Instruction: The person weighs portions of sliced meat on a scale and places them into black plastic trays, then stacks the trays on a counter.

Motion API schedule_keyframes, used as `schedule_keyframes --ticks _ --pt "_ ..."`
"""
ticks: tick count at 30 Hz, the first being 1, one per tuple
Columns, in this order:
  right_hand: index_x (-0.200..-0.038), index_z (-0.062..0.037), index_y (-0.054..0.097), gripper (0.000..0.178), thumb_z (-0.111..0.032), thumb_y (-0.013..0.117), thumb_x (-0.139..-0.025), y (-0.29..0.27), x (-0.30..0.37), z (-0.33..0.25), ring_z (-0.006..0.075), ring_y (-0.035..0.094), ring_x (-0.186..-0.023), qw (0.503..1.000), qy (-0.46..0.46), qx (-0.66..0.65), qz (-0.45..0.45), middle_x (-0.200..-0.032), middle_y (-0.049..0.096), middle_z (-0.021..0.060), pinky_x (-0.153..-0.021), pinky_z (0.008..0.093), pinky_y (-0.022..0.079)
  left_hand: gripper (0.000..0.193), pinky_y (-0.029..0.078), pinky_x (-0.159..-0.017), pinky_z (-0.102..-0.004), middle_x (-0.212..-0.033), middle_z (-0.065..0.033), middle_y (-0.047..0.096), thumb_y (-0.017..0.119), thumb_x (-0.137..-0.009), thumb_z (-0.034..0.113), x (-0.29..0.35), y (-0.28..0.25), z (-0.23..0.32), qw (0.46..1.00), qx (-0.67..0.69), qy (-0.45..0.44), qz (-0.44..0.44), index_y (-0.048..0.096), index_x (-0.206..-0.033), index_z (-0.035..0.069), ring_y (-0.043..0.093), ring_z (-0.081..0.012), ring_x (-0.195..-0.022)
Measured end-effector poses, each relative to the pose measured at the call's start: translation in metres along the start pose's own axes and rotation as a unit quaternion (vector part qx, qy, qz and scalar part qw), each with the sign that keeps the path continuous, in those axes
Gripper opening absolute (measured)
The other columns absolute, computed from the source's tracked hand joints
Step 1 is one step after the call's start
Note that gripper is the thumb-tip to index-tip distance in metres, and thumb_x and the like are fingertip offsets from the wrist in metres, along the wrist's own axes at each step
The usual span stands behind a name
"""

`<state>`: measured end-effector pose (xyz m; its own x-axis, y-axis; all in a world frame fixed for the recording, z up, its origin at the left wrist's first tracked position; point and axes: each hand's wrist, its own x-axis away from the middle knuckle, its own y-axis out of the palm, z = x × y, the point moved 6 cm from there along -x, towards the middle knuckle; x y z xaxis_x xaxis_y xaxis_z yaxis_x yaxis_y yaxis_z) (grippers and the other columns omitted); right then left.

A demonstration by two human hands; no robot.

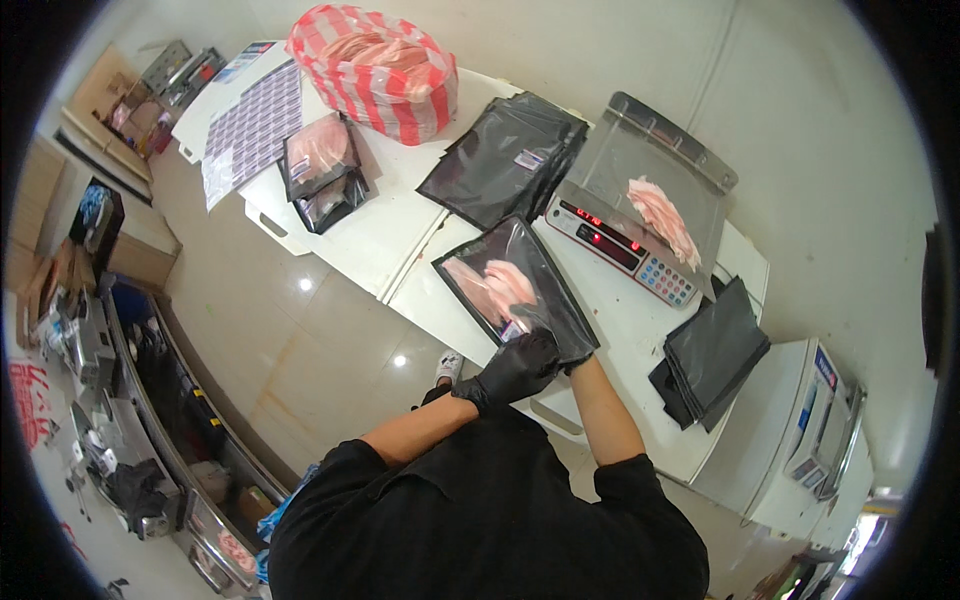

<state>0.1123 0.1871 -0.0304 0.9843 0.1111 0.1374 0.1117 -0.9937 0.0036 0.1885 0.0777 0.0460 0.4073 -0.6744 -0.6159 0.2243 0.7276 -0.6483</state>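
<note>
- Left hand (pixel 512 368): black-gloved, fingers closed on the near end of the bag (pixel 556 290).
- Right hand (pixel 528 316): inside the bag, by the meat (pixel 492 287); how far its grip is open cannot be told.
- Bag: tilted over the table (pixel 622 345), near the scale (pixel 590 240).
- Scale: carries another meat portion (pixel 662 218).

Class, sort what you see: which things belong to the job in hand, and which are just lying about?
Belong to the job, as it looks:
left hand, right hand
pouch
meat
scale
pouch stack
striped bag
filled packs
label sheet, probably

Apparently just lying about:
metal equipment, upper left
blue item, far left
</note>
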Motion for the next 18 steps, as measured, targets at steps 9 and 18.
schedule_keyframes --ticks 9,18 --pt "-0.121 -0.0004 0.065 0.037 -0.01 0.07 -0.085 0.001 -0.001 0.027 0.0222 0.065 -0.103 0.995 0.016 0.094 0.001 -0.11 0.07 0.0097 -0.091 0.0349 0.053 0.025 0.053 -0.079 -0.0456 -0.094 -0.0165 0.064 0.073 -0.081 0.011 0.012 -0.001 -0.009 0.986 0.159 -0.047 0.007 0.065 -0.102 0.0 0.063 -0.0361 -0.088" --pt "-0.117 -0.0024 0.067 0.036 -0.004 0.067 -0.082 0.0 -0.004 0.023 0.0255 0.066 -0.105 0.989 0.006 0.148 0.031 -0.11 0.071 0.0111 -0.091 0.0374 0.054 0.027 0.052 -0.093 -0.0423 -0.115 -0.0188 0.065 0.066 -0.095 0.013 0.006 -0.009 -0.015 0.95 0.27 -0.072 -0.14 0.065 -0.119 0.001 0.064 -0.0357 -0.107"
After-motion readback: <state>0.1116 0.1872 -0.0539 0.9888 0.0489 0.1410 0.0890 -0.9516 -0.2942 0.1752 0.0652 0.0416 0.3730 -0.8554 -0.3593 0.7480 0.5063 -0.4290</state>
